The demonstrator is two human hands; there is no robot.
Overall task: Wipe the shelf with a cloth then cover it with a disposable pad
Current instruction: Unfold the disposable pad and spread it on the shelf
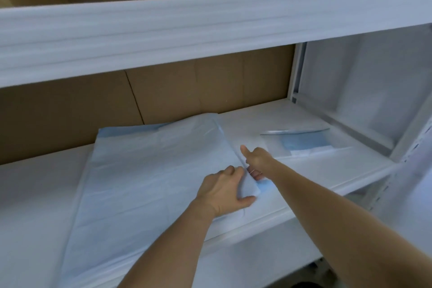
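pale blue pad (pixel 145 170) half-unfolded on white shelf (pixel 304 170)

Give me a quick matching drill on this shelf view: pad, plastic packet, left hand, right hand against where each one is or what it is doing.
Things:
1. pad
2. plastic packet
3. left hand
4. right hand

States:
A. lies apart at the right of the shelf
B. spread over the shelf's left and middle
C. thumb raised, gripping the pad's right edge
D. holds the pad's folded corner near the front

Pairs: 1-B, 2-A, 3-D, 4-C
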